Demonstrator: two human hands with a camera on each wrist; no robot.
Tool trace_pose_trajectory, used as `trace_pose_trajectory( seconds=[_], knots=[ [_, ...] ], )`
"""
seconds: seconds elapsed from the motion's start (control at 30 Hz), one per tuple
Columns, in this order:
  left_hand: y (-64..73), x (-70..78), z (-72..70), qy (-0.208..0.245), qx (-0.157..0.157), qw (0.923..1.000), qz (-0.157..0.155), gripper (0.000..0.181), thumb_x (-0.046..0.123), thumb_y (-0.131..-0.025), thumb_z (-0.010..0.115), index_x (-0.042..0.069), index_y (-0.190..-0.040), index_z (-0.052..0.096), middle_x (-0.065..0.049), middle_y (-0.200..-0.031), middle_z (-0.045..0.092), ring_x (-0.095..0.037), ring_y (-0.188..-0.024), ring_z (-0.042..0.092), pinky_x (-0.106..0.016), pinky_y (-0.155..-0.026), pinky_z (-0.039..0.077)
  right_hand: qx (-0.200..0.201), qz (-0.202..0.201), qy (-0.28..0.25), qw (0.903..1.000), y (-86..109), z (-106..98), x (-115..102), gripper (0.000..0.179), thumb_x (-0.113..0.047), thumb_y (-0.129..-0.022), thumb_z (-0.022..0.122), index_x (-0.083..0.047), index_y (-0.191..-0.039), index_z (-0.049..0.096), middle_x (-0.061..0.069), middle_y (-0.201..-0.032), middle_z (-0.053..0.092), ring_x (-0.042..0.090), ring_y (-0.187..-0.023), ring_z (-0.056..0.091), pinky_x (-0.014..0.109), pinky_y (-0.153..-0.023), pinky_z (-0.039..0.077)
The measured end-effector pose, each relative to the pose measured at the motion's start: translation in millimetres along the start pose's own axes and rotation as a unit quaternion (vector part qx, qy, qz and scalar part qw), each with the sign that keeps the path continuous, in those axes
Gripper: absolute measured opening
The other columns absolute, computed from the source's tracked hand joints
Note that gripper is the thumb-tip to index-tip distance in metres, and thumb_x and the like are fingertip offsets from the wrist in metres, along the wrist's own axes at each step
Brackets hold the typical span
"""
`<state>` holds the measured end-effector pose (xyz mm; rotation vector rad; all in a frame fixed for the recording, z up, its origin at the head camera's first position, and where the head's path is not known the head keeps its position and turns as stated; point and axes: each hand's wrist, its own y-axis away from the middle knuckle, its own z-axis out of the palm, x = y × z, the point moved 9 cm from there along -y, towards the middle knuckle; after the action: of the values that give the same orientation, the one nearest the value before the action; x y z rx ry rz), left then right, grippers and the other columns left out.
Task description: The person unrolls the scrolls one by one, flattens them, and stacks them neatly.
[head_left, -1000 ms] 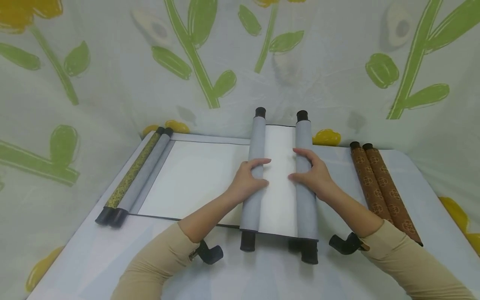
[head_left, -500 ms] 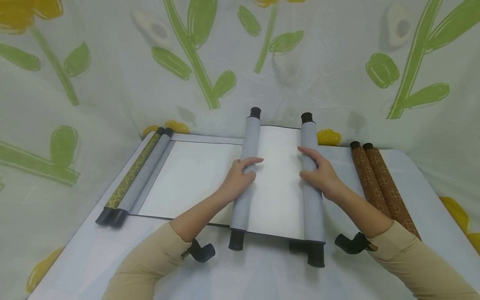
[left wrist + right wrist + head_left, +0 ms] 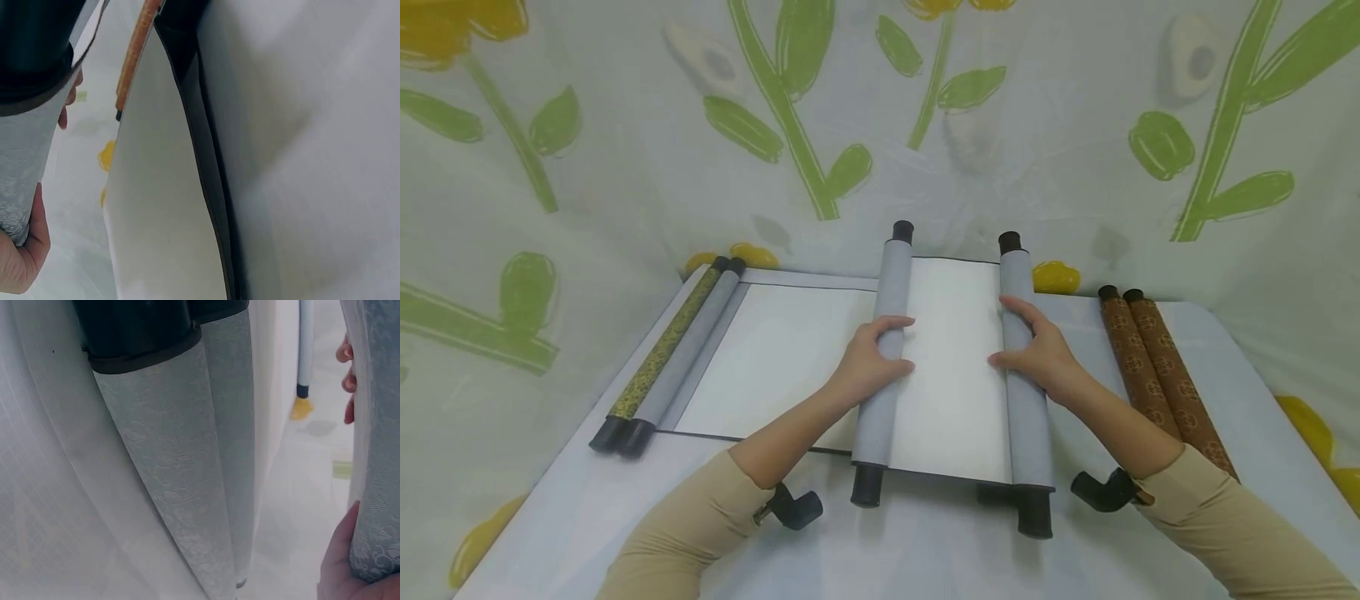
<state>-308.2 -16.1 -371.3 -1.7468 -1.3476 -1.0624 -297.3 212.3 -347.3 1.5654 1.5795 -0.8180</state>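
Both hands hold a hanging scroll whose white sheet (image 3: 955, 375) lies bare between two grey rolls with dark end knobs. My left hand (image 3: 861, 367) grips the left roll (image 3: 877, 425), thumb and forefinger reaching over its inner edge. On the opposite side, my right hand (image 3: 1051, 354) grips the right roll (image 3: 1030, 442) likewise, its other fingers hidden. The right wrist view has the right hand (image 3: 350, 575) against the grey backing, with two more grey rolls (image 3: 162, 462) below. Underneath and to the left, another scroll lies partly unrolled, showing a white sheet (image 3: 775, 358).
A yellow-green patterned roll (image 3: 658, 350) and a grey roll (image 3: 692, 346) lie together at the table's left end. Two brown patterned rolls (image 3: 1165, 375) lie side by side on the right. A flower-printed curtain (image 3: 1037, 158) rises behind the table.
The two held rolls have moved apart, the left one leftward and the right one slightly rightward, baring more white sheet. Both hands still hold them.
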Motion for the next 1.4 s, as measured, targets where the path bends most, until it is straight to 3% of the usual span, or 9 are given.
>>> trace_pose_trajectory(
  seconds=[0.23, 0.47, 0.57, 0.7, 0.8, 1.07, 1.23, 1.4],
  knots=[
    [0.2, -4.3, -9.2, -0.031, 0.004, 0.9995, -0.01, 0.059, 0.004, -0.076, 0.058, 0.025, -0.131, 0.057, -0.017, -0.123, 0.046, -0.031, -0.103, 0.046, -0.044, -0.078, 0.044, -0.015, 0.011, -0.021, 0.9996, 1.3, 3, 0, 0.084, 0.008, -0.076, 0.064, -0.015, -0.149, 0.029, 0.014, -0.157, 0.015, 0.035, -0.141, 0.014, 0.057, -0.111, 0.017],
    [1.0, -10.8, -18.0, -0.035, 0.012, 0.999, -0.026, 0.055, 0.007, -0.08, 0.057, 0.026, -0.131, 0.058, -0.017, -0.124, 0.046, -0.031, -0.106, 0.045, -0.043, -0.078, 0.043, -0.02, 0.013, -0.022, 0.9995, 2.9, 1, 2, 0.073, 0.003, -0.082, 0.053, -0.016, -0.149, 0.03, 0.015, -0.157, 0.014, 0.035, -0.141, 0.014, 0.058, -0.11, 0.018],
    [1.2, -10.8, -20.8, -0.03, 0.018, 0.9991, -0.025, 0.053, 0.007, -0.08, 0.058, 0.026, -0.13, 0.059, -0.016, -0.125, 0.046, -0.031, -0.109, 0.045, -0.046, -0.083, 0.043, -0.019, 0.008, -0.015, 0.9997, 2.1, 0, 4, 0.075, -0.001, -0.082, 0.061, -0.015, -0.149, 0.03, 0.015, -0.157, 0.015, 0.036, -0.141, 0.015, 0.059, -0.11, 0.017],
    [0.7, -9.8, -21.6, -0.035, 0.016, 0.999, -0.025, 0.053, 0.014, -0.079, 0.069, 0.026, -0.13, 0.058, -0.015, -0.122, 0.046, -0.031, -0.108, 0.046, -0.049, -0.088, 0.043, -0.016, 0.003, 0.0, 0.9999, 0.4, -1, 3, 0.087, -0.007, -0.076, 0.076, -0.015, -0.149, 0.03, 0.015, -0.157, 0.017, 0.037, -0.142, 0.013, 0.059, -0.111, 0.014],
    [0.6, -9.2, -21.2, -0.044, 0.011, 0.9987, -0.022, 0.058, 0.016, -0.077, 0.074, 0.026, -0.131, 0.057, -0.016, -0.122, 0.045, -0.032, -0.11, 0.046, -0.052, -0.089, 0.043, -0.016, 0.003, 0.005, 0.9999, 0.7, -1, 2, 0.09, -0.004, -0.073, 0.077, -0.014, -0.149, 0.029, 0.014, -0.157, 0.018, 0.037, -0.142, 0.013, 0.058, -0.111, 0.013],
    [1.9, -6.0, -23.9, -0.059, 0.011, 0.9982, -0.006, 0.063, 0.002, -0.075, 0.061, 0.024, -0.134, 0.054, -0.018, -0.127, 0.046, -0.034, -0.112, 0.046, -0.054, -0.09, 0.043, -0.012, 0.006, 0.0, 0.9999, 2.3, -1, 2, 0.087, 0.006, -0.074, 0.068, -0.016, -0.149, 0.029, 0.017, -0.156, 0.016, 0.038, -0.14, 0.015, 0.059, -0.11, 0.017],
    [3.7, -8.1, -28.6, -0.063, 0.01, 0.9979, -0.007, 0.062, 0.002, -0.078, 0.056, 0.024, -0.136, 0.053, -0.016, -0.136, 0.045, -0.034, -0.125, 0.042, -0.055, -0.095, 0.039, -0.004, 0.014, 0.004, 0.9999, 1.2, -2, 7, 0.084, 0.009, -0.073, 0.06, -0.019, -0.147, 0.032, 0.017, -0.156, 0.017, 0.037, -0.136, 0.021, 0.059, -0.106, 0.024],
    [4.2, -13.5, -33.3, -0.06, 0.011, 0.9981, -0.005, 0.053, 0.006, -0.085, 0.051, 0.022, -0.135, 0.054, -0.016, -0.135, 0.046, -0.031, -0.117, 0.045, -0.046, -0.085, 0.043, -0.011, 0.018, 0.01, 0.9997, 2.7, -9, 12, 0.078, 0.004, -0.079, 0.053, -0.017, -0.149, 0.028, 0.018, -0.156, 0.014, 0.039, -0.137, 0.018, 0.061, -0.105, 0.023]
  ],
)
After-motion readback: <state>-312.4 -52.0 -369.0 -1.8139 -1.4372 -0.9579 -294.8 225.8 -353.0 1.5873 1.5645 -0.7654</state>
